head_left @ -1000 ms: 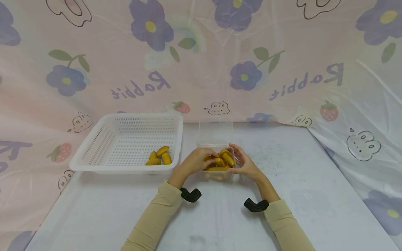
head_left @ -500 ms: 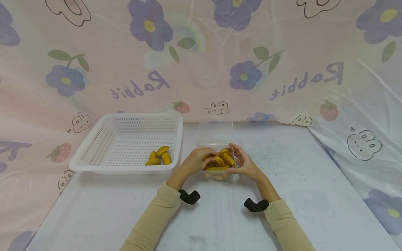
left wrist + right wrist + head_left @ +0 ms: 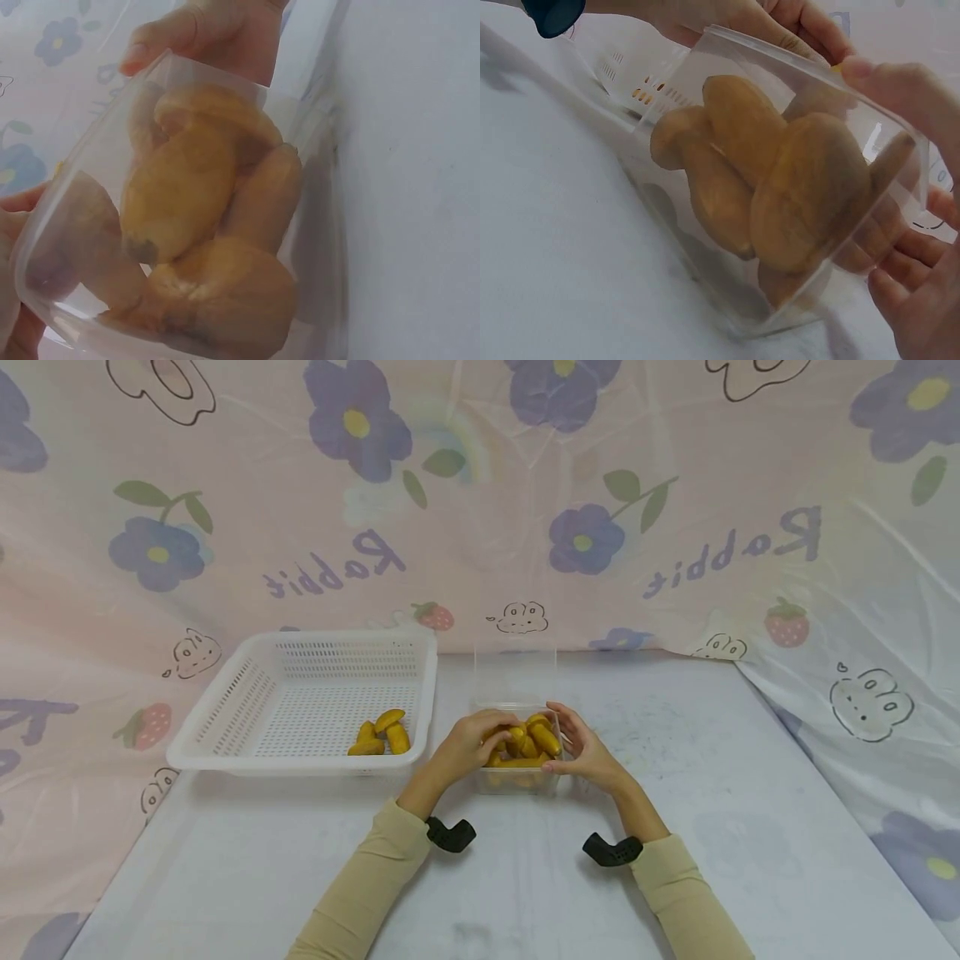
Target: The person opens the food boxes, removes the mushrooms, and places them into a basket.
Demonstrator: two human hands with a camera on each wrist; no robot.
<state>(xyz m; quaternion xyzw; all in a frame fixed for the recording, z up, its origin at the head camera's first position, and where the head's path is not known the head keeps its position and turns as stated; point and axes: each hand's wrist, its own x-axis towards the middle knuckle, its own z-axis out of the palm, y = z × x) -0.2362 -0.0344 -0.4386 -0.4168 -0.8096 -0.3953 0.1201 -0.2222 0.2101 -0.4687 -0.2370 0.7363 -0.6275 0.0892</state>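
Observation:
A clear plastic container packed with golden-brown buns stands on the table in front of me. My left hand grips its left side, fingers curled over the rim onto the buns. On the other side my right hand holds the wall, thumb at the near rim. In the left wrist view the buns press against the container wall, with the right hand behind. The right wrist view has the container, its buns, the left hand above and right fingers below.
A white perforated basket sits to the left of the container with three buns in its near right corner. The container's clear lid stands upright behind it. A flowered plastic sheet covers the wall and hangs over the table's right side.
My left hand's fingers have crept slightly further right over the buns. The right hand and the container have stayed in place.

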